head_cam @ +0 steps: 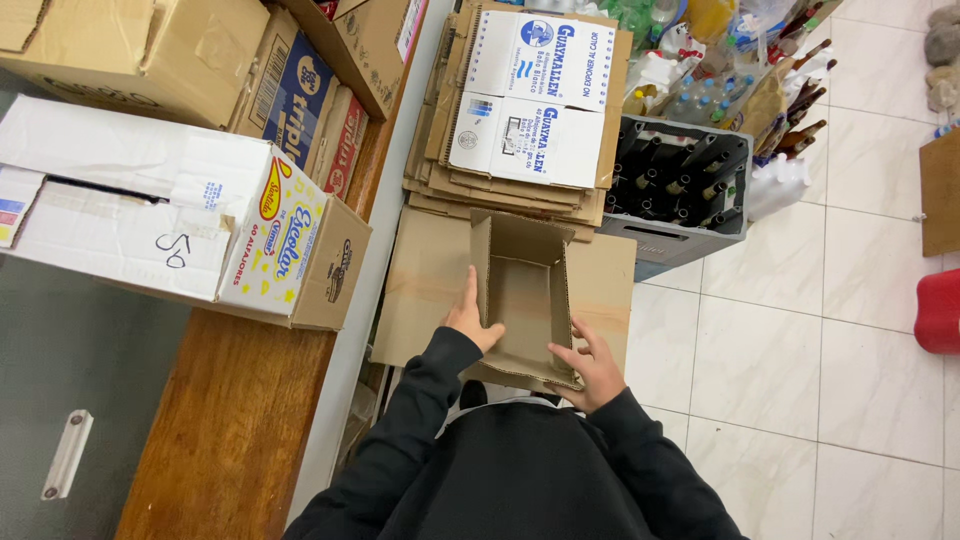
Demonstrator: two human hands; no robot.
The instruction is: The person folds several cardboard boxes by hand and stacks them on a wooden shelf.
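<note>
Brown corrugated cardboard fills the middle of the frame: a small open box (pixel 523 300), flaps up and nothing visible inside, sits just below centre, held between both hands of the person, whose black sleeves (pixel 520 470) rise from the bottom edge. The left hand (pixel 470 318) lies flat against the box's left wall, fingers stretched out and pointing up the frame, thumb hooked over the near corner – an open, pressing grip rather than a clenched one. The right hand (pixel 590 365) cups the lower right corner, fingers loosely curled onto the bottom flap and the right wall. Under the box lies a flattened sheet of cardboard (pixel 420 290) spread on the floor, and beyond it, toward the top centre, a stack of flattened cartons (pixel 520 110) with white and blue printed faces on top. To the right of that stack stands a grey plastic crate (pixel 680 190) full of dark bottles, and further up right a jumble of bottles and bags. A wooden counter (pixel 225 430) runs down the left side – on it rest a white and yellow printed carton (pixel 170 220) and plain brown boxes behind. Pale floor tiles (pixel 800 380) cover the right, with a red object (pixel 940 310) at the right edge
</note>
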